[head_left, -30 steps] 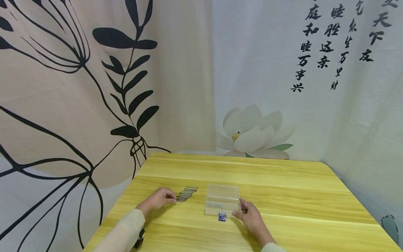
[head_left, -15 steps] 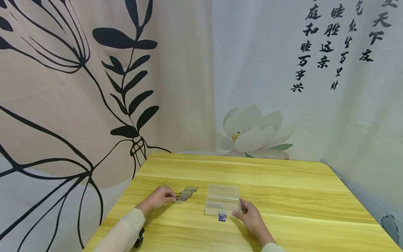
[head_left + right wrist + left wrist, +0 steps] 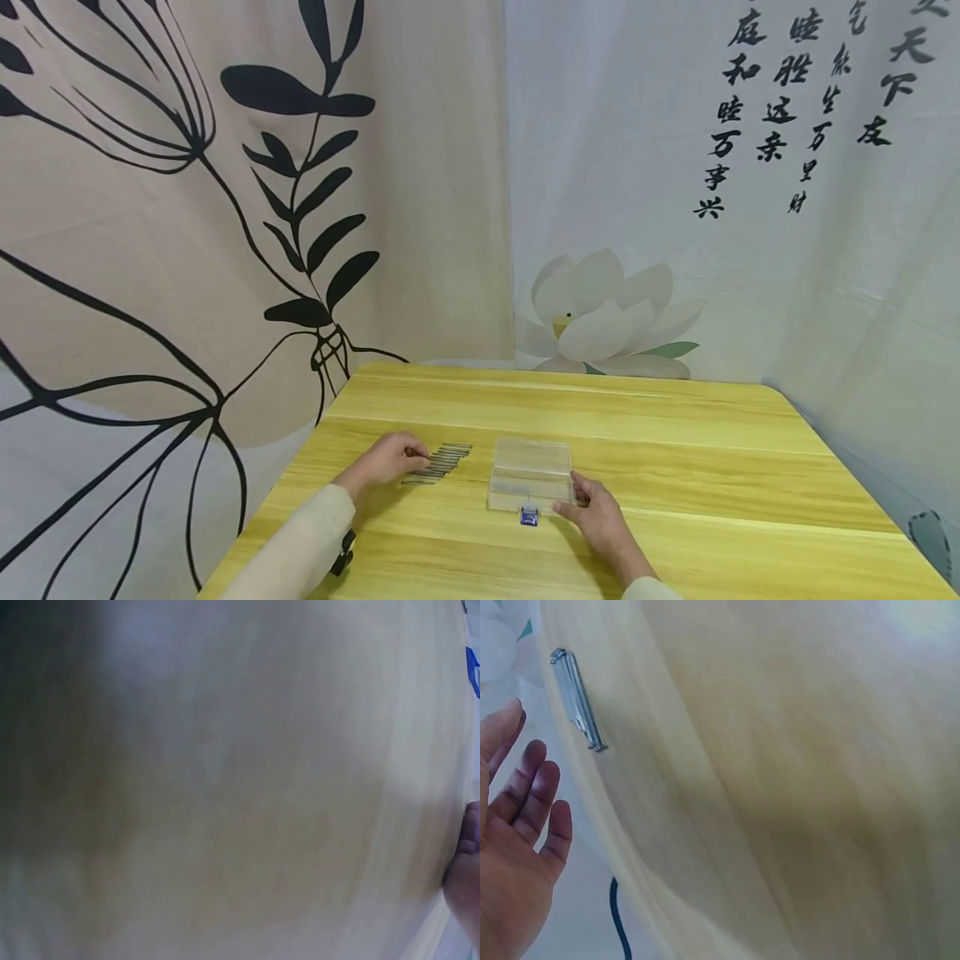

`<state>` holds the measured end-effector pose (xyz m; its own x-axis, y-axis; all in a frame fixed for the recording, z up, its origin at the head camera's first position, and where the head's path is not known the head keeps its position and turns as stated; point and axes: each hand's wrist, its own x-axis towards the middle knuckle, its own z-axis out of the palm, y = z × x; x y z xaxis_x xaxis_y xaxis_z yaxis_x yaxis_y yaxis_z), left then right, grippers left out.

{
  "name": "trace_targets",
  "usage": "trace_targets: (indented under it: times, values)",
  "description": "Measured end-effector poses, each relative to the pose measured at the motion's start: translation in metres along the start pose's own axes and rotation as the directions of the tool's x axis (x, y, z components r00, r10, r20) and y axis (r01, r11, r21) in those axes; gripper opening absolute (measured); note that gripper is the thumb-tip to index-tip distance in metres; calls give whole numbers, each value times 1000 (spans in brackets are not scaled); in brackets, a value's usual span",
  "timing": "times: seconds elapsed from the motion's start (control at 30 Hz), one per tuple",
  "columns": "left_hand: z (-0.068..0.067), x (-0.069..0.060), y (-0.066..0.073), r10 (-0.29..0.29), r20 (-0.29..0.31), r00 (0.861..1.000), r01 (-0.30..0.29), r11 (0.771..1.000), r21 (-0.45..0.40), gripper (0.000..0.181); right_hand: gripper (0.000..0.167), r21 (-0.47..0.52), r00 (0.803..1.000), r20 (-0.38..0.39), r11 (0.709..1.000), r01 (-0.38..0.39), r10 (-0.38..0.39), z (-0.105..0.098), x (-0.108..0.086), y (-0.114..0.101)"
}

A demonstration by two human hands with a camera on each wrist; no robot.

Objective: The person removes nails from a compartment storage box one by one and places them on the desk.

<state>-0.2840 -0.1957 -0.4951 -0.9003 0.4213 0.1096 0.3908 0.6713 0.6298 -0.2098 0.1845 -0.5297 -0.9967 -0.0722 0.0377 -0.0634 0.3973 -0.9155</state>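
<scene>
My left hand (image 3: 392, 458) is at the near-left part of a slanted row of thin grey metal rods (image 3: 448, 457), nail-like, on the table. In the left wrist view, the loosely bent fingers (image 3: 536, 787) of that hand have nothing visible in them; the rods (image 3: 577, 701) lie beyond, some with wider ends. A clear plastic box (image 3: 517, 497) stands right of the row, its lid (image 3: 532, 454) folded back. My right hand (image 3: 596, 517) grips the box's right side, thumb near the front corner. A blue clasp-like piece (image 3: 528, 517) sits at the box's front.
The wooden table (image 3: 675, 458) carries the rods and the box. A patterned cloth (image 3: 442, 208) hangs behind its back edge and along the sides. A dark strap-like thing (image 3: 342, 554) is at the left wrist.
My left hand has shifted slightly right and away from me, from the row's near-left end to over the rods. One rod there now shows further left. The right hand and box stay put.
</scene>
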Motion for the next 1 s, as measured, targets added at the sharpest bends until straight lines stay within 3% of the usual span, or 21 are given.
trace_targets:
  times: [0.4,0.7,1.0]
  values:
    - [9,22,26,-1,42,999,1,1000,-17,13,76,1,1000,3,1000,-6,6,-1,1,2]
    - [28,47,52,58,57,997,-56,997,-47,14,75,22,1000,5,1000,-4,4,0,1,2]
    - [45,64,75,79,91,993,-74,996,-59,12,75,13,1000,-5,1000,-11,11,-1,1,1]
